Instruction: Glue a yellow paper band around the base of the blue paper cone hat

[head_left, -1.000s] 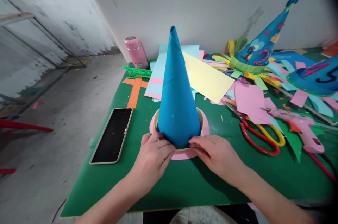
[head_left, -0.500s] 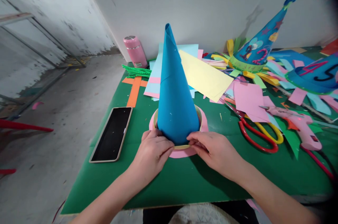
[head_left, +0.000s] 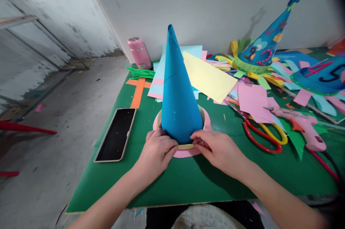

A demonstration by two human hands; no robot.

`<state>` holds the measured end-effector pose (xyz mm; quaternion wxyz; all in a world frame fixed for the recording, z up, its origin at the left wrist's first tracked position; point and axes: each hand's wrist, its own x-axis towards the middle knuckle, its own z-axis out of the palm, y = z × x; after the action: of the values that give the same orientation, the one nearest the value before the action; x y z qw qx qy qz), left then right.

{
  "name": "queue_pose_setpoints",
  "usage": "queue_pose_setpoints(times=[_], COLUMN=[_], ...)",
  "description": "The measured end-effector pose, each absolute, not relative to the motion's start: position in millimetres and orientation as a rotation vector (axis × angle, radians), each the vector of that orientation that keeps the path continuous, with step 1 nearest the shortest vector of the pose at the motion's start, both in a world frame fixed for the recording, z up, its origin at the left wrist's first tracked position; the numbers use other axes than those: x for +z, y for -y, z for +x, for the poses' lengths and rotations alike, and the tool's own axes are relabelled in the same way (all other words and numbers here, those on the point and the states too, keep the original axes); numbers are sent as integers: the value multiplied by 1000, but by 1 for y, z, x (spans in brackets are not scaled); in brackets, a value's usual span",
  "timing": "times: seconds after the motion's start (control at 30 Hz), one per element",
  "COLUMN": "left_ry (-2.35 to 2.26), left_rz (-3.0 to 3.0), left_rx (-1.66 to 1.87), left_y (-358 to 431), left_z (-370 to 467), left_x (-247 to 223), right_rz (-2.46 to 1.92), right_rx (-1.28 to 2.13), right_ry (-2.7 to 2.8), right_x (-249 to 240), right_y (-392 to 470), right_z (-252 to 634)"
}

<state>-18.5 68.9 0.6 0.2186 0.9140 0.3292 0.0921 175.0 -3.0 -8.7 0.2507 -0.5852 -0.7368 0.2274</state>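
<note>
Our blue cone (head_left: 179, 96) stands upright on the green tabletop (head_left: 172, 191), its base inside a yellowish band (head_left: 185, 146), with a pink brim (head_left: 188, 152) spread around it. Our left hand (head_left: 157, 148) pinches the band at the near left, and our right hand (head_left: 218, 148) pinches it at the near right! Off to our left lies a phone (head_left: 115, 135); to our right, we've got red-handled scissors (head_left: 245, 124) and a pink glue gun (head_left: 306, 124).

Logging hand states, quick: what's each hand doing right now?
Left hand: closed, pinching the yellow band around the cone.
Right hand: closed, pinching the same band.
</note>
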Motion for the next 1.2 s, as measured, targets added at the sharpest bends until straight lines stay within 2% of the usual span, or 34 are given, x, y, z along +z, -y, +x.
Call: queue_pose_setpoints(times=[0.77,0.87,1.07,1.2], left_ry=[-1105,-1102,-1059,-1060], left_rz=[2460,2457,2462,2438], left_rx=[284,282,289,311], left_y=[-72,-72,-73,-73], left_z=[7,5,5,5], left_x=[2,2,5,4], right_rz=[-1540,-1604,-1974,-2381], right_rx=[559,427,-53,-295], right_ry=[1881,1673,1196,1042], right_x=[-6,-3,-15,-28], right_y=[-7,8,64,102], right_z=[193,212,297,345])
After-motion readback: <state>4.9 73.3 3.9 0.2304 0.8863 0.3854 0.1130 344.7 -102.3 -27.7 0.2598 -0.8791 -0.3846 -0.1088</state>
